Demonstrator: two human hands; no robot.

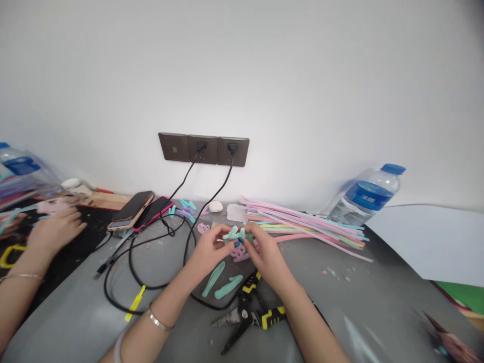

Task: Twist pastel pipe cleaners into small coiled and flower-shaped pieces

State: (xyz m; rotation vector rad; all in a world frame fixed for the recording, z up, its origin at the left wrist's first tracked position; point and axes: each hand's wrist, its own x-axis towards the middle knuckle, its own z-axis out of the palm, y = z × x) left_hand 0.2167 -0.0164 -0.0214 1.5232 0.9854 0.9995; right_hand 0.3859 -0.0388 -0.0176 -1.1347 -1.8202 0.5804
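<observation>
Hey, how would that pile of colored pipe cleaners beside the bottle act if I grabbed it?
The pipe cleaners are probably light, being so thin. Long and slender, they'd likely bend easily. With uneven ends and no visible tie, some may slide out.

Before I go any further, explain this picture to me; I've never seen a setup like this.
There is no machine here: you see a person's bare left hand and right hand. The single picture comes from a camera worn on that person's head, looking forward and down. Both hands pinch a small mint-green fuzzy piece. On the gray table below lie two mint-green strips and black-and-yellow pliers. Farther back are a bundle of pastel stems and a water bottle; phones and black cables lie to the left. Another person's hand shows at the far left.
</observation>
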